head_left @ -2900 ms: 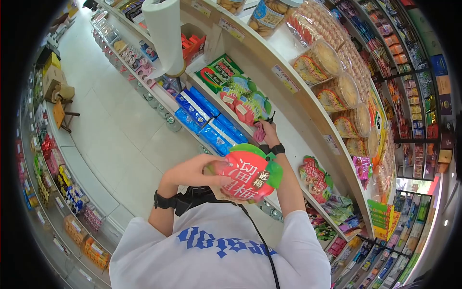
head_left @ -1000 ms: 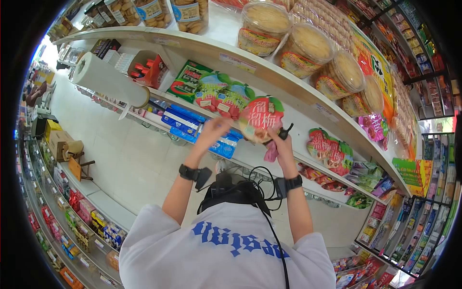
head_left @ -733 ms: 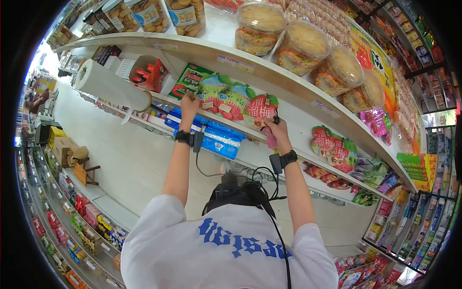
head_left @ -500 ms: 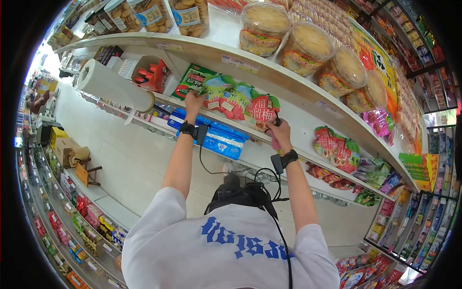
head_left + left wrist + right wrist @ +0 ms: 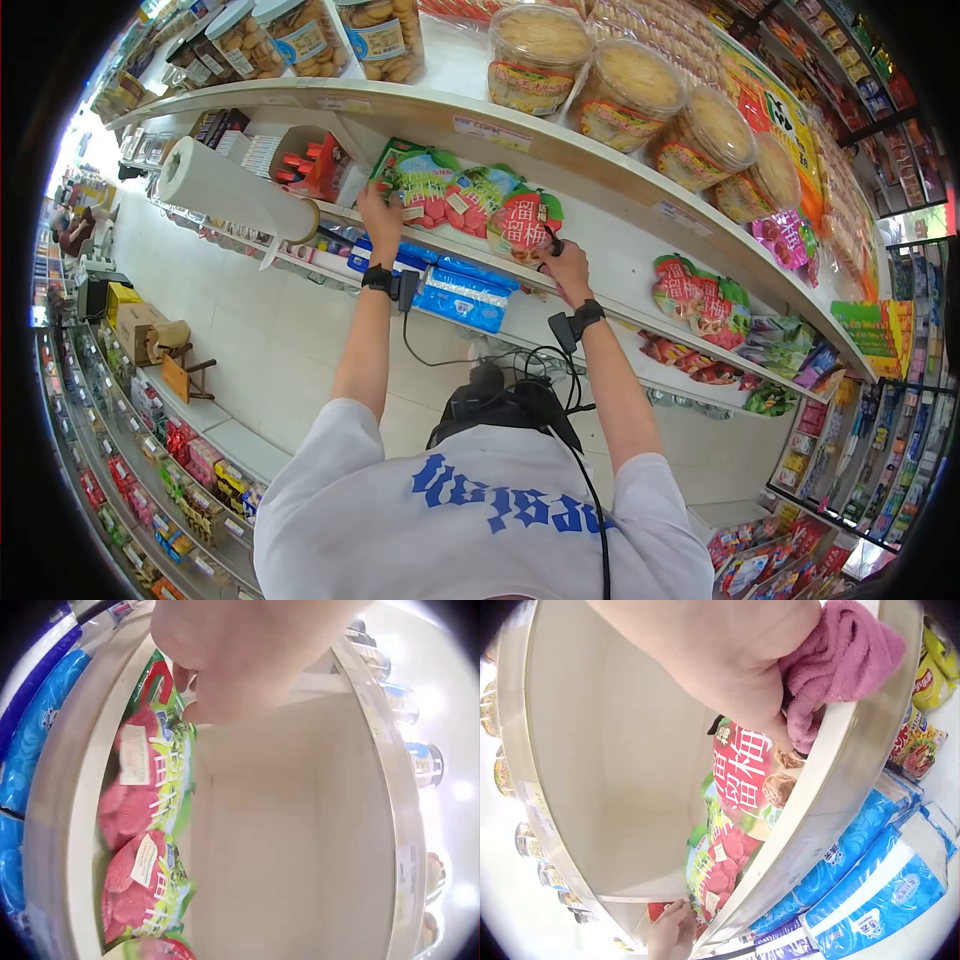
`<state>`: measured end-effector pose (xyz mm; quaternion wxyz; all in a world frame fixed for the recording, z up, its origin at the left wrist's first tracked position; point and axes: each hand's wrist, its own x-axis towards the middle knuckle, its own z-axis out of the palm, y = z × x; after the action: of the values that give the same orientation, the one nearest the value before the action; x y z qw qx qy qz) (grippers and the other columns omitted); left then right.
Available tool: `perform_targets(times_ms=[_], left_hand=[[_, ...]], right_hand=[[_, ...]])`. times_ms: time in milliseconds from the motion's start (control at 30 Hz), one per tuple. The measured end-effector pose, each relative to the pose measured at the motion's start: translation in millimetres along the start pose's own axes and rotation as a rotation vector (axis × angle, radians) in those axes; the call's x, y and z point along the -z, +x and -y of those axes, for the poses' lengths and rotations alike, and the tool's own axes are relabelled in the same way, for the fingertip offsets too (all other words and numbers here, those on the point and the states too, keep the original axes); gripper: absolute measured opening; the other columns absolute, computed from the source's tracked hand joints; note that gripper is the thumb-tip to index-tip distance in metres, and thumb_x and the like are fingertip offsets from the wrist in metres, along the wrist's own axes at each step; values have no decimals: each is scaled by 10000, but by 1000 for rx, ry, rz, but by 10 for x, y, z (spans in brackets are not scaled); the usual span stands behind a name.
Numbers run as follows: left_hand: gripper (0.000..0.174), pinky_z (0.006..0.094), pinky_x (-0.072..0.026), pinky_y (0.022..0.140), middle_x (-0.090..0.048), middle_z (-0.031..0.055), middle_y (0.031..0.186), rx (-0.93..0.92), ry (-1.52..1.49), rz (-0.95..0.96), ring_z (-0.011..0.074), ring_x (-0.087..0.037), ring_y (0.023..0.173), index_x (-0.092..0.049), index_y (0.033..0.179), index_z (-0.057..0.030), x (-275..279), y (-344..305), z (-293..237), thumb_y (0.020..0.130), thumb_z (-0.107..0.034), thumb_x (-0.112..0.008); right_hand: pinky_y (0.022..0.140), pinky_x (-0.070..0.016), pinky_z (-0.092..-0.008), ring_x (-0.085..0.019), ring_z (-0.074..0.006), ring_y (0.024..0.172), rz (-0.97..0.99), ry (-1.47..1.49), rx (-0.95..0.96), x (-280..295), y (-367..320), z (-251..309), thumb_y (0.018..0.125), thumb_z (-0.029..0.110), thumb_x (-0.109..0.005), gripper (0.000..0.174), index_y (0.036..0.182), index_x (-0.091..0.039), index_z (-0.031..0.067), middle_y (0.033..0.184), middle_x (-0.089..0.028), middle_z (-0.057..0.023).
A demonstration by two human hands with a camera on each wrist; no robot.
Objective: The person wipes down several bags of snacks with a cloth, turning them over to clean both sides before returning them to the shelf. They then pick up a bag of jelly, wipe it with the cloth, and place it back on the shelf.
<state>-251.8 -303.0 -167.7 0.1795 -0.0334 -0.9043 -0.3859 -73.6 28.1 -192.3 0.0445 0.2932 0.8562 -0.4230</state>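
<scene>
On the middle shelf, a red plum bag (image 5: 522,228) stands at the right end of a row with green-and-pink bags (image 5: 425,185). My left hand (image 5: 380,218) touches the row's left end, fingers extended beside a partly covered dark green package (image 5: 392,158). In the left wrist view that hand (image 5: 236,656) is at the upper end of the bags (image 5: 161,776). My right hand (image 5: 567,270) is against the red bag's right side, gripping a pink cloth (image 5: 844,656); a black item pokes out by its fingers. The right wrist view shows the red bag (image 5: 739,769) below that hand (image 5: 731,656).
Blue packages (image 5: 465,298) lie on the shelf below. A paper roll (image 5: 235,190) and a red box (image 5: 318,168) are to the left. More red bags (image 5: 700,295) sit to the right. Clear tubs (image 5: 630,95) line the shelf above; cables hang by the torso.
The red bag went from my hands onto the shelf, and my right hand stayed beside it. My left hand moved to the row's far end. Lately the bags shifted slightly left, covering more of the green package.
</scene>
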Motion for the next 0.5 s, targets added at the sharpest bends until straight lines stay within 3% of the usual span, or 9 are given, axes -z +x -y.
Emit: perform_targets(times_ms=[100, 167, 267, 367, 500], left_hand=[[506, 467, -382, 1089, -515, 226, 1411, -424, -147, 241, 431, -439, 1335, -558, 1335, -64, -215, -124, -283, 842, -61, -672], [476, 526, -294, 1152, -496, 182, 1444, -597, -40, 414, 402, -360, 1410, -547, 1364, -90, -373, -194, -457, 910, -210, -632], [490, 602, -241, 1156, -497, 155, 1451, -589, 267, 456, 370, -345, 1428, -547, 1376, -112, -555, -427, -431, 953, -359, -563], [537, 624, -213, 1158, -459, 135, 1498, -615, 358, 449, 351, -306, 1459, -527, 1410, -125, -510, -522, -445, 981, -446, -503], [500, 611, -218, 1158, -502, 159, 1441, -646, 376, 366, 390, -342, 1424, -562, 1371, -117, -378, -649, -481, 959, -401, -567]], right_hand=[[739, -556, -429, -721, -337, 823, -21, -95, 11, -16, 11, -8, 797, 450, -759, 438, 933, -699, 37, 847, -732, -157], [744, -555, -435, -718, -343, 840, -8, -129, 25, 5, -15, 24, 798, 453, -757, 441, 939, -698, 40, 856, -733, -159], [748, -555, -441, -715, -353, 849, 12, -138, 6, 71, -87, 152, 793, 464, -758, 452, 943, -699, 42, 851, -733, -157], [752, -555, -440, -716, -352, 847, 13, -112, -11, 108, -130, 178, 783, 478, -763, 479, 971, -695, 42, 853, -733, -155], [783, -550, -433, -711, -348, 906, -20, -50, -24, 137, -155, 131, 772, 493, -767, 613, 1156, -645, 30, 957, -728, -188]])
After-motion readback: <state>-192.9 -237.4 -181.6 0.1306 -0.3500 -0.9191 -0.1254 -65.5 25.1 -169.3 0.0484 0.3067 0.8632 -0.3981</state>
